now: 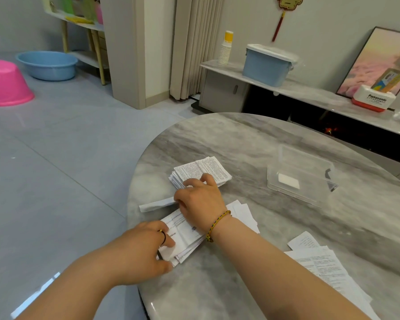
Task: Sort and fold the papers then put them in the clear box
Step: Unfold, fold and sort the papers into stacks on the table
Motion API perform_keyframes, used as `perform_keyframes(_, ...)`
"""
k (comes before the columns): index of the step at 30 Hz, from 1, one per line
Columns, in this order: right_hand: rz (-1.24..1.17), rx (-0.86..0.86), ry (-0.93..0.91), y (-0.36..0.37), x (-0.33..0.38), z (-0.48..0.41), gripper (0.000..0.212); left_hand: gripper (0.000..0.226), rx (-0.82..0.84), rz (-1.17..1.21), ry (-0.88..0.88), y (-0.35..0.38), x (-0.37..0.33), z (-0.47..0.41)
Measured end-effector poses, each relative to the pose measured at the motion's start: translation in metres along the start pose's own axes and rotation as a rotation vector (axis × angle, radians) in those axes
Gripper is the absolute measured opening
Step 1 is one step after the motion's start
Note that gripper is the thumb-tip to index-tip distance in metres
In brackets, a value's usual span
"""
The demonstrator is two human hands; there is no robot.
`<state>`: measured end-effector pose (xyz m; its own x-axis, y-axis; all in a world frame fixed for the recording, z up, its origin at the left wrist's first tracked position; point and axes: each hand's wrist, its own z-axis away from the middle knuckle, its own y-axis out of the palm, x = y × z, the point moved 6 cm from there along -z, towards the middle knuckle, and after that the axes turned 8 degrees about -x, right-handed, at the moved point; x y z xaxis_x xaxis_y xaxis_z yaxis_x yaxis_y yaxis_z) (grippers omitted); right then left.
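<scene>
Gripping the near paper stack point(187, 235) is the left hand point(143, 248), while the right hand point(200, 202) apparently pinches a folded strip point(156, 205).

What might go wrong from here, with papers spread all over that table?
1. The narrow folded white paper strip in the right hand lies near the edge of the grey marble table; it may slide to the floor.
2. The white printed paper stack in the grip of the left hand is fanned and uneven, so sheets may slip out.
3. The clear plastic box sits away from both hands; carried papers may unfold on the way.
</scene>
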<state>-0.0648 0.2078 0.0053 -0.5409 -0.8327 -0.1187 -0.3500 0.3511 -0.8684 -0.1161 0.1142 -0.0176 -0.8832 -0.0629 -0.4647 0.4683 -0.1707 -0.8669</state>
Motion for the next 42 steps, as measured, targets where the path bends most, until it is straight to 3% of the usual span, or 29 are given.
perform_keyframes(4, -0.040, -0.222, 0.029, -0.027, -0.010, 0.013, 0.026, 0.041, -0.025, 0.019, -0.022, -0.009, 0.004, 0.001)
perform_keyframes(8, -0.130, -0.350, 0.001, -0.044, -0.011, 0.036, 0.022, 0.019, -0.069, 0.053, -0.126, -0.020, 0.010, 0.006)
perform_keyframes(12, -0.169, -0.286, 0.016, -0.040, -0.010, 0.058, 0.022, 0.037, -0.161, 0.041, -0.227, -0.033, 0.016, 0.009)
perform_keyframes(16, -0.248, -0.192, 0.044, -0.034, -0.007, 0.066, 0.025, 0.020, -0.360, 0.124, -0.290, -0.041, 0.011, 0.009)
perform_keyframes(19, -0.301, -0.103, 0.073, -0.031, -0.006, 0.068, 0.028, 0.040, -0.445, 0.127, -0.237, -0.037, -0.001, 0.001)
perform_keyframes(23, -0.356, -0.007, 0.136, -0.029, -0.007, 0.077, 0.037, 0.060, -0.384, 0.169, -0.255, -0.023, -0.007, -0.012)
perform_keyframes(34, -0.377, -0.127, 0.404, -0.058, -0.041, 0.109, 0.054, 0.073, -0.271, 0.121, -0.325, 0.004, -0.010, -0.025)
perform_keyframes(37, -0.413, 0.002, 0.568, -0.069, -0.050, 0.136, 0.061, 0.073, -0.271, 0.078, -0.337, 0.006, -0.013, -0.026)
perform_keyframes(42, -0.373, 0.108, 0.724, -0.091, -0.078, 0.183, 0.042, 0.069, -0.307, 0.080, -0.359, 0.005, -0.017, -0.030)
